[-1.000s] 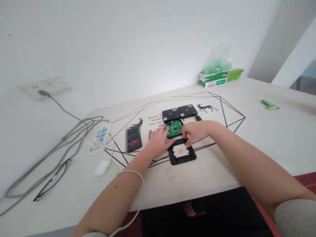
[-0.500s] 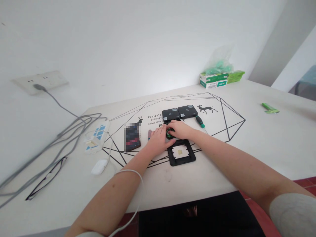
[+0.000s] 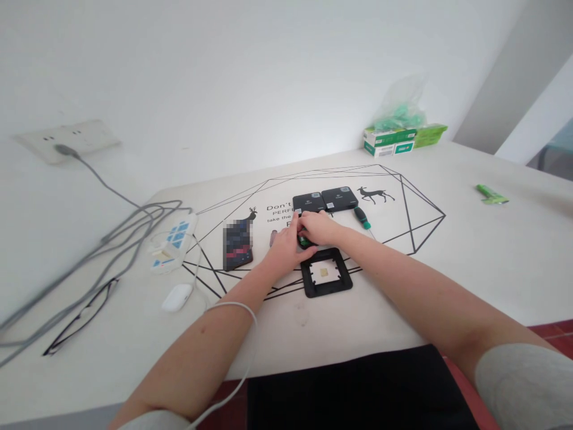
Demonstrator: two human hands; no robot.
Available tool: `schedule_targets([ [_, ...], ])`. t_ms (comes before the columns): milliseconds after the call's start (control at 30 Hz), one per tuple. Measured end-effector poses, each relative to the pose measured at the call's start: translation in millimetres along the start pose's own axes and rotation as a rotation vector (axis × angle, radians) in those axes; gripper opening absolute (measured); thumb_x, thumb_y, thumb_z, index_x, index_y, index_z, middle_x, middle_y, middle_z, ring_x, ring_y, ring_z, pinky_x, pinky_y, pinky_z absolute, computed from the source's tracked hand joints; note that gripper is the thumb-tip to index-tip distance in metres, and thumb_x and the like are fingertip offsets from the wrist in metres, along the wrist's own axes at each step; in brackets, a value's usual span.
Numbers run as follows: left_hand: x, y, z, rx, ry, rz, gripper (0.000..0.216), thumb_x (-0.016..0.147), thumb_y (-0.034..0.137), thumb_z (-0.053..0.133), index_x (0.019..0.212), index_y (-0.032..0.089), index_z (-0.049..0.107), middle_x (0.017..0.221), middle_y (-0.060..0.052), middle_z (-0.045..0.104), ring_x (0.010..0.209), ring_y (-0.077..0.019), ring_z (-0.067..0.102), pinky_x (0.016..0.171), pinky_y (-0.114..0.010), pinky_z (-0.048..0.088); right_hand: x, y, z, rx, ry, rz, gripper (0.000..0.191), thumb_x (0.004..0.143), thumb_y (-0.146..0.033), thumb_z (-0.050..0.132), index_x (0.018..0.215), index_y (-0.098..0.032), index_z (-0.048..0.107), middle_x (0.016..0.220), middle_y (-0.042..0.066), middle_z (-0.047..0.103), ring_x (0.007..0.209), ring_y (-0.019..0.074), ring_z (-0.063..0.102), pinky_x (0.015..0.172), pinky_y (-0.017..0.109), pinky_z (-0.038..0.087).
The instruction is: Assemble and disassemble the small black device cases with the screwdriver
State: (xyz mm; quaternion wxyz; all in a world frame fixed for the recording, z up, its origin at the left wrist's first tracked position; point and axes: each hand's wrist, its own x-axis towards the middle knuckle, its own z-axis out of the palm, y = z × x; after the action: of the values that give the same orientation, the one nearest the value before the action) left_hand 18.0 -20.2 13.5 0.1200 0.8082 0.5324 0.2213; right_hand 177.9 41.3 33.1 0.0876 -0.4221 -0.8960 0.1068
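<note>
- The black cover [image 3: 329, 291] is already off, inner side up.
- Beyond the cover, the circuit board [image 3: 305, 241] remains uncovered.
- Left hand [image 3: 286, 246] and right hand [image 3: 319, 228] meet there; whether fingers grip cannot be told.

White wall [image 3: 250, 77] behind pale table [image 3: 470, 257]; red floor [image 3: 555, 334] lower right.

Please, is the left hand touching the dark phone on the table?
Apart: the head view shows white tabletop between the left hand and the dark phone.
</note>
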Motion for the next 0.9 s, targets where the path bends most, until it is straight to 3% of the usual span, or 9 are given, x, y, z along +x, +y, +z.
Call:
schedule_targets([
  [233,2,-2,-1,-0.013,0.002,-0.012,0.106,0.085,0.039,0.079,0.169,0.018,0.017,0.143,-0.018,0.065,0.134,-0.0364,0.06,0.114,-0.052,0.041,-2,-4,2,-0.086,0.019,0.001,0.023,0.098,-0.017,0.054,0.114,-0.017,0.07,0.123,0.017,0.067,0.119,0.0322,0.063,0.094,0.041,0.042],
  [433,2,-2,-1,0.025,-0.004,-0.018,0.105,0.087,0.04,0.077,0.169,0.019,0.017,0.148,-0.019,0.061,0.135,-0.0372,0.058,0.115,-0.055,0.04,-1,-2,-2,-0.065,0.004,0.007,0.021,0.1,-0.019,0.05,0.107,-0.014,0.069,0.123,0.02,0.066,0.119,0.0336,0.062,0.092,0.042,0.043],
  [733,1,-2,0,0.024,-0.002,-0.022,0.097,0.09,0.037,0.071,0.169,0.019,0.017,0.142,-0.017,0.065,0.132,-0.0355,0.06,0.114,-0.054,0.041,0,6,-10,0.011,-0.057,-0.102,0.015,0.096,-0.024,0.063,0.103,-0.015,0.072,0.117,0.016,0.071,0.106,0.0283,0.067,0.083,0.033,0.047],
  [900,0,-2,0,0.005,-0.001,-0.046,0.097,0.09,0.039,0.071,0.168,0.016,0.019,0.148,-0.02,0.061,0.139,-0.0365,0.056,0.117,-0.055,0.038,-1,13,-9,0.079,-0.034,-0.188,0.016,0.095,-0.017,0.062,0.102,-0.014,0.076,0.106,0.012,0.076,0.093,0.0212,0.069,0.08,0.027,0.047],
])
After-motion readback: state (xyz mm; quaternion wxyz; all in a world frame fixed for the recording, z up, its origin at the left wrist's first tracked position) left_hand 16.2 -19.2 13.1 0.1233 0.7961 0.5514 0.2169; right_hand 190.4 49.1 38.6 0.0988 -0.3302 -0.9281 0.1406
